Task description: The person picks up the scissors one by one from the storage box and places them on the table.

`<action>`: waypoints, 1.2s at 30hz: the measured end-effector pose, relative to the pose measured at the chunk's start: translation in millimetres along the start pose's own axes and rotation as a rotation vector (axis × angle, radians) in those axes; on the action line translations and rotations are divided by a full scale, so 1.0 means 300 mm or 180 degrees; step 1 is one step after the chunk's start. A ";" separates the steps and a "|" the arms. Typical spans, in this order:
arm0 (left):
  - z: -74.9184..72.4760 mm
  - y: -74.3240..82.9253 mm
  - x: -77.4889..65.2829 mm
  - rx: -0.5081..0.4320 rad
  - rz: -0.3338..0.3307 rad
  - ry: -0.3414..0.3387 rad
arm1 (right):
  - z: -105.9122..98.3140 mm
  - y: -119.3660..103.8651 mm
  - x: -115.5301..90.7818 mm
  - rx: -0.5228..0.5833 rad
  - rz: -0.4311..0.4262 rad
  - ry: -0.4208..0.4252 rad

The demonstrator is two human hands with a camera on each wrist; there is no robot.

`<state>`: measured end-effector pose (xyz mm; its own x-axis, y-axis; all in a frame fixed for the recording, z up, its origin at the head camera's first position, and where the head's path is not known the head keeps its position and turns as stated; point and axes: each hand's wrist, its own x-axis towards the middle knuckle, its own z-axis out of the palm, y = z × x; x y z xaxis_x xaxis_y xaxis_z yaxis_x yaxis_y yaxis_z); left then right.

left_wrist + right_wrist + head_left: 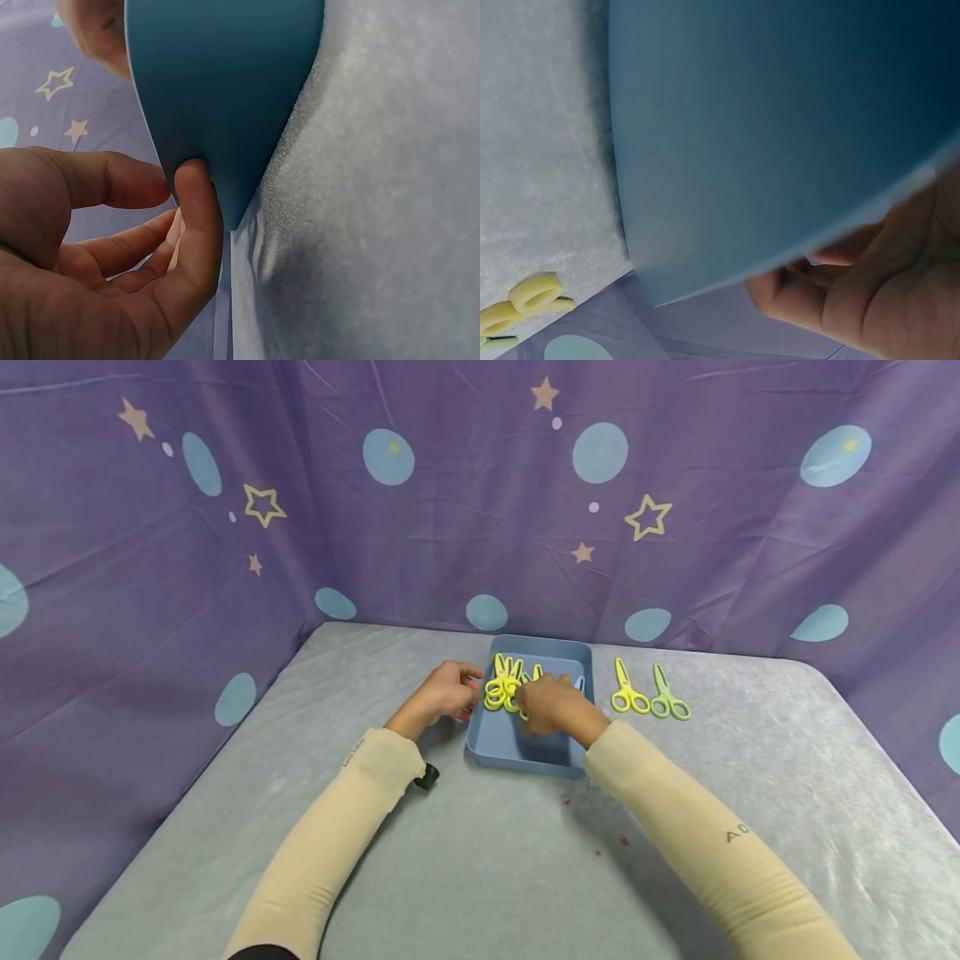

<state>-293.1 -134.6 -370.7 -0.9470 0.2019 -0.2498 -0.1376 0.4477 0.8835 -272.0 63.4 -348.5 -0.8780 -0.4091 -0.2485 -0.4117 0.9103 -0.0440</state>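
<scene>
A shallow blue tray (pixel 525 765) sits on the table with several pairs of yellow scissors (pixel 497 693) bunched at its left side. My left hand (pixel 448 690) is at the tray's left wall; in the left wrist view its fingertips (pixel 196 174) touch the blue wall near the rim. Inside the tray, my right hand (pixel 553 703) reaches down over the scissors with bent fingers, covering some handles. A pale blue scissors blade (pixel 579 683) shows beside that hand. The tray wall hides the right fingertips in the right wrist view, so I cannot tell whether they grip scissors.
Outside the tray to the right, yellow scissors (pixel 628 692) and green scissors (pixel 667 695) lie on the grey table cover (pixel 480 868). A purple patterned curtain (pixel 465 543) rises behind the table and along its left side. A small black object (pixel 427 777) is at the left cuff.
</scene>
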 end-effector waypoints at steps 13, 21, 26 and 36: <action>0.000 0.002 -0.001 0.0018 -0.0007 0.0007 | 0.018 0.005 -0.005 0.0095 0.0275 -0.0080; 0.000 0.004 -0.002 0.0031 -0.0007 0.0007 | 0.012 0.022 -0.009 0.0062 0.0250 -0.0050; -0.001 0.012 -0.006 0.0058 -0.0026 0.0005 | 0.003 0.039 -0.024 0.0171 0.0204 0.0147; -0.003 0.003 0.001 0.0032 -0.0023 -0.0021 | -0.021 0.082 -0.065 0.0252 0.0016 0.0548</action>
<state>-293.6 -134.9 -369.6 -0.9441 0.2043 -0.2589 -0.1415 0.4579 0.8777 -266.5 93.3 -338.5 -0.9116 -0.4031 -0.0801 -0.3926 0.9118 -0.1207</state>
